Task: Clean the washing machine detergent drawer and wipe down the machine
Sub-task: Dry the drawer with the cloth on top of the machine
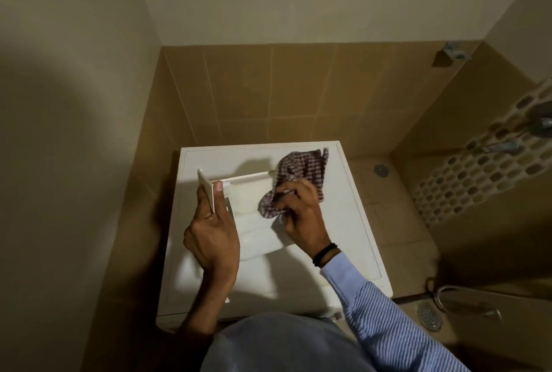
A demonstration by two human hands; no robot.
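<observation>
While the detergent drawer is lying on top of the white washing machine, the left hand has it by the front panel at the left end. The fingers are wrapped round the outside face and the thumb is flat against the inner side. The drawer runs off to the right from there, open side up. The right hand is over the middle of it, fingers curled tight on a bunched-up checked cloth. The wad is pushed down into the drawer and the loose end trails back onto the machine top. There's a black band on that wrist and a striped blue sleeve below it. Further right it's tan floor tile, a round metal drain, and a mosaic strip on the wall with taps.
</observation>
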